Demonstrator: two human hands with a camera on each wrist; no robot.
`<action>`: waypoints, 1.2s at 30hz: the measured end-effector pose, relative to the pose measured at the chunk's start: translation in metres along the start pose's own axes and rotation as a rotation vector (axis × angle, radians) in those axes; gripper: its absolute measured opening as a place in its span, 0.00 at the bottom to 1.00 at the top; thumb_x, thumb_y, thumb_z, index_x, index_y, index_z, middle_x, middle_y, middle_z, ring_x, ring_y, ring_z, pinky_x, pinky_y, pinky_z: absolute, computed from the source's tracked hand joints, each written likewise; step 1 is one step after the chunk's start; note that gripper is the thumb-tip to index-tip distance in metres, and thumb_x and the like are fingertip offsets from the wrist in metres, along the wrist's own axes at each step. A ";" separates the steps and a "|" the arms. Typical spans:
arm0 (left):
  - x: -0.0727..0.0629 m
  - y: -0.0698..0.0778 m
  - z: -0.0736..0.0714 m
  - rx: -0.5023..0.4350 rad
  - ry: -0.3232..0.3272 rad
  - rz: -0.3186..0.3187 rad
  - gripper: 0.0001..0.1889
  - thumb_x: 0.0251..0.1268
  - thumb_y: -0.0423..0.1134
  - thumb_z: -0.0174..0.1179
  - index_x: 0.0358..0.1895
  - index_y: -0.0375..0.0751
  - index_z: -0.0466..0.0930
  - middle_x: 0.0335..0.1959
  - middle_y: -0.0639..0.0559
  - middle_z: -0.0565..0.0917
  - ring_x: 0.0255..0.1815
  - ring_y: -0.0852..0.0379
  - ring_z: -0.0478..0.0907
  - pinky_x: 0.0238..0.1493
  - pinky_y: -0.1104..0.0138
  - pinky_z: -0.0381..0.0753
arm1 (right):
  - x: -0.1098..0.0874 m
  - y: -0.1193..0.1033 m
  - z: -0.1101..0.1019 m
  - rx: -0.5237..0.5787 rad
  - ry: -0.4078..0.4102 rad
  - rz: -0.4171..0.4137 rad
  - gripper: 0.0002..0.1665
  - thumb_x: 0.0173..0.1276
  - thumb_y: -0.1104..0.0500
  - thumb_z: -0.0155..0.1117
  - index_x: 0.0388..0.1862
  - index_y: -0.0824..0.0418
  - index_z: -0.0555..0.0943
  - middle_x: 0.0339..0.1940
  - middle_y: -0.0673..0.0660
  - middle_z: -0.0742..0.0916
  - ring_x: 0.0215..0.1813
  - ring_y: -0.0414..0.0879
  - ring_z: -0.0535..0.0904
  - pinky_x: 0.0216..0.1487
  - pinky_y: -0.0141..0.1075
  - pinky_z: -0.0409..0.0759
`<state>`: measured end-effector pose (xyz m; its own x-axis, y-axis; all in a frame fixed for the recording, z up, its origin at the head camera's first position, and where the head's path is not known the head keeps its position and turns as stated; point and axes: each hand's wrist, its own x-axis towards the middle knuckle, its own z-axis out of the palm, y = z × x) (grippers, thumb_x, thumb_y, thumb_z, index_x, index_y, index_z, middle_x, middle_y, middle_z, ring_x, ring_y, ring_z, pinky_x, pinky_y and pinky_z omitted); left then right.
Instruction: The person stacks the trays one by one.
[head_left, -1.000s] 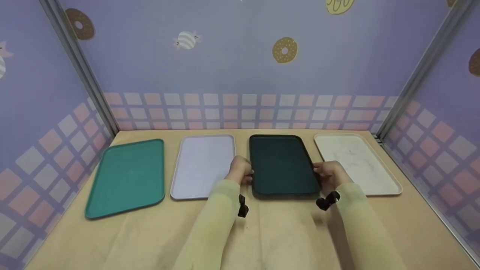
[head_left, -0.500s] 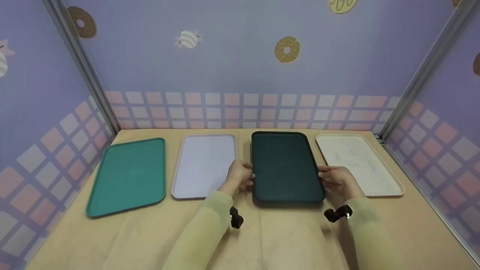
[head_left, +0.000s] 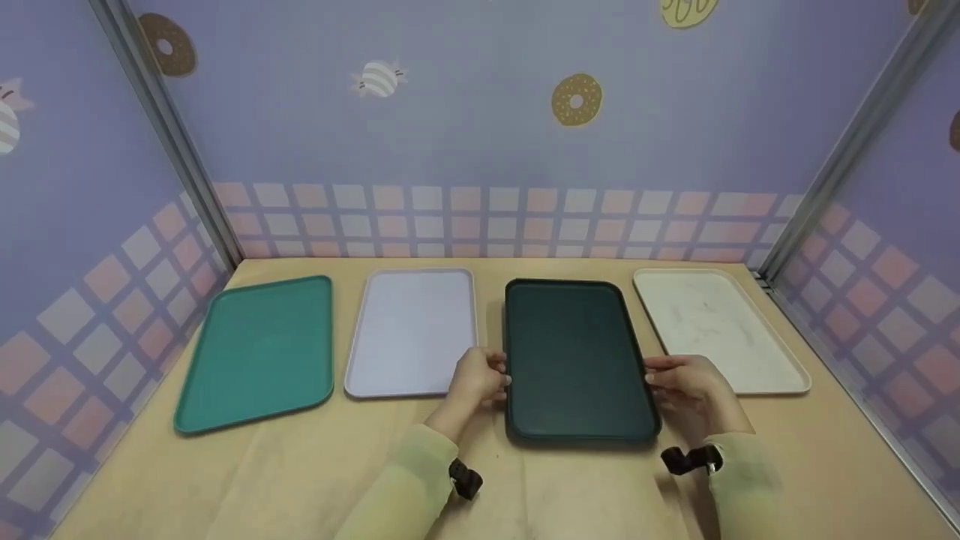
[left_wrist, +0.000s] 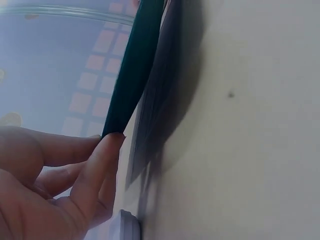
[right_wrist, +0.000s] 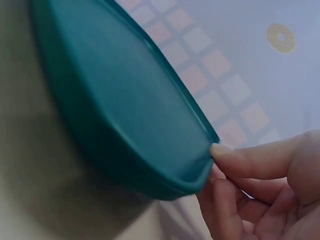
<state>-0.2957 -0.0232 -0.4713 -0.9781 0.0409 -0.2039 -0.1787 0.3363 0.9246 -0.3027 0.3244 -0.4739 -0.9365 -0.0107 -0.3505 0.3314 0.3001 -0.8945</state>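
Observation:
Both hands hold a dark green tray by its long sides, a little above the table. My left hand pinches its left rim; in the left wrist view the thumb and fingers close on the edge, and a shadow lies beneath. On the opposite side my right hand pinches the right rim, thumb on top and fingers under the edge in the right wrist view, where the tray looks teal. A lilac tray lies left of it. To its right is a white marbled tray.
A green tray lies turned slightly at the far left of the table. Purple walls with a checked border stand at the back and both sides, with metal posts in the corners.
Both hands have lifted the dark green tray off the table and drawn it toward the front edge. The other trays have stayed where they were.

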 end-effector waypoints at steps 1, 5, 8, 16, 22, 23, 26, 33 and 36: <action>-0.002 -0.002 0.000 0.011 0.003 0.007 0.21 0.62 0.19 0.62 0.60 0.31 0.81 0.39 0.49 0.81 0.29 0.58 0.80 0.31 0.65 0.89 | 0.000 0.001 0.000 -0.009 -0.011 -0.007 0.33 0.70 0.67 0.67 0.72 0.72 0.72 0.35 0.44 0.89 0.31 0.37 0.82 0.35 0.32 0.84; -0.007 -0.007 0.002 0.046 0.007 0.030 0.20 0.61 0.19 0.62 0.58 0.29 0.81 0.38 0.48 0.81 0.30 0.57 0.81 0.31 0.65 0.90 | -0.001 0.003 0.001 -0.039 -0.033 -0.029 0.33 0.68 0.68 0.68 0.71 0.75 0.72 0.34 0.45 0.88 0.29 0.37 0.80 0.35 0.32 0.83; -0.011 -0.010 0.003 0.082 0.003 0.056 0.20 0.61 0.19 0.62 0.57 0.27 0.81 0.38 0.47 0.81 0.31 0.56 0.83 0.31 0.65 0.90 | -0.002 0.003 0.002 -0.064 -0.041 -0.036 0.32 0.67 0.69 0.68 0.69 0.77 0.73 0.34 0.46 0.88 0.29 0.38 0.79 0.33 0.31 0.81; -0.017 -0.014 0.006 0.223 0.000 0.128 0.10 0.59 0.17 0.60 0.43 0.25 0.83 0.29 0.49 0.77 0.23 0.59 0.76 0.20 0.71 0.80 | -0.002 0.006 0.003 -0.125 -0.062 -0.044 0.28 0.65 0.70 0.70 0.63 0.77 0.77 0.39 0.51 0.91 0.36 0.38 0.84 0.36 0.31 0.84; -0.018 -0.015 0.007 0.239 -0.008 0.100 0.12 0.60 0.18 0.60 0.46 0.24 0.83 0.29 0.50 0.76 0.24 0.59 0.77 0.20 0.72 0.80 | -0.003 0.010 0.004 -0.160 -0.060 -0.041 0.27 0.65 0.69 0.71 0.62 0.77 0.79 0.44 0.54 0.92 0.39 0.38 0.86 0.41 0.30 0.86; -0.018 -0.015 0.007 0.247 -0.010 0.098 0.11 0.60 0.18 0.60 0.45 0.25 0.83 0.29 0.51 0.75 0.25 0.58 0.77 0.20 0.72 0.80 | -0.004 0.010 0.004 -0.164 -0.061 -0.040 0.27 0.65 0.69 0.71 0.62 0.77 0.78 0.45 0.55 0.92 0.40 0.38 0.86 0.41 0.31 0.87; -0.017 -0.015 0.008 0.260 -0.010 0.096 0.08 0.60 0.18 0.61 0.42 0.26 0.82 0.27 0.52 0.72 0.26 0.57 0.76 0.20 0.72 0.78 | -0.005 0.011 0.004 -0.170 -0.060 -0.036 0.28 0.66 0.68 0.71 0.64 0.77 0.77 0.47 0.58 0.91 0.41 0.38 0.87 0.43 0.32 0.87; -0.020 -0.014 0.007 0.303 -0.013 0.104 0.07 0.62 0.20 0.62 0.41 0.28 0.84 0.25 0.55 0.70 0.25 0.59 0.76 0.22 0.71 0.83 | -0.006 0.012 0.005 -0.195 -0.050 -0.040 0.27 0.66 0.68 0.71 0.63 0.76 0.79 0.46 0.57 0.92 0.41 0.38 0.88 0.43 0.32 0.88; -0.023 -0.013 0.006 0.300 -0.032 0.096 0.10 0.63 0.20 0.63 0.46 0.27 0.83 0.24 0.55 0.71 0.24 0.60 0.75 0.21 0.71 0.83 | -0.006 0.012 0.006 -0.199 -0.048 -0.038 0.26 0.66 0.67 0.71 0.62 0.76 0.79 0.45 0.58 0.92 0.40 0.38 0.88 0.43 0.32 0.88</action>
<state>-0.2701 -0.0230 -0.4807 -0.9844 0.1137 -0.1344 -0.0415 0.5918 0.8050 -0.2924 0.3225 -0.4843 -0.9399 -0.0694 -0.3344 0.2621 0.4813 -0.8365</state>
